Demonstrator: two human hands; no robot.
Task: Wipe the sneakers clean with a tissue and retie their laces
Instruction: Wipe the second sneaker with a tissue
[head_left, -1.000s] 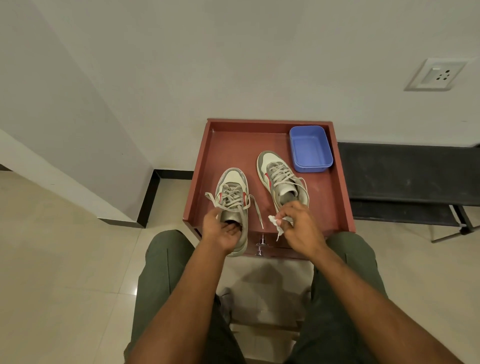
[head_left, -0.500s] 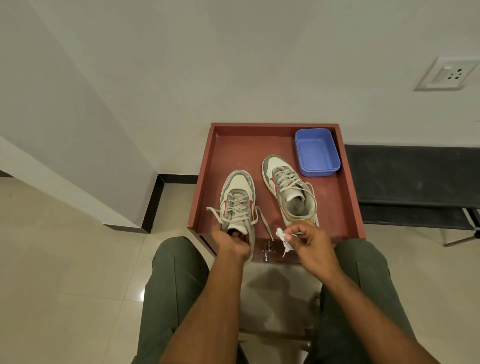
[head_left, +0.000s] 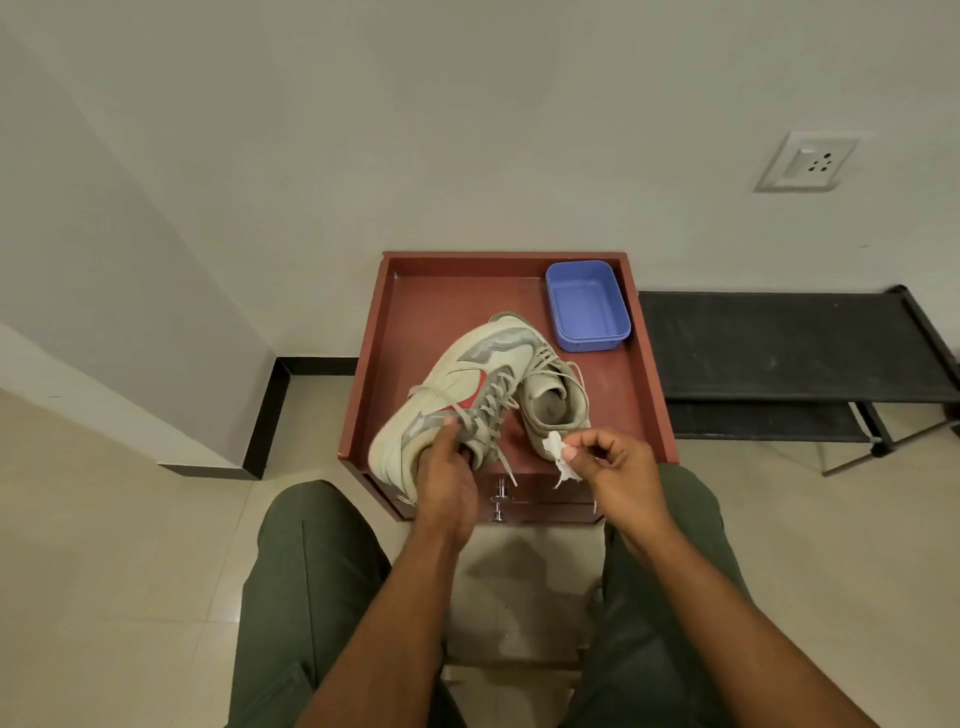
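Head view, one moment, compared with half a second before.

Left hand: fingers closed around the heel opening of the left sneaker. This sneaker had been flat on the red tray; it was now lifted and rolled onto its side, outer face and red mark toward the camera, toe pointing away from the grip and toward the blue tub. Loose laces hung just right of the gripping fingers, untied.

Right hand: thumb and forefinger pinched shut on a crumpled white tissue, as before, a torn end trailing below the pinch. It had drawn slightly further from the tray's near edge.

Right sneaker: unmoved, upright on the tray, its heel just beyond the pinched tissue, its forepart hidden behind the raised sneaker.

Blue tub: same far right corner of the tray, well beyond both grips.

Drawer knobs: below and between the two hands, on the cabinet front.

Green trousers: either side of the forearms.
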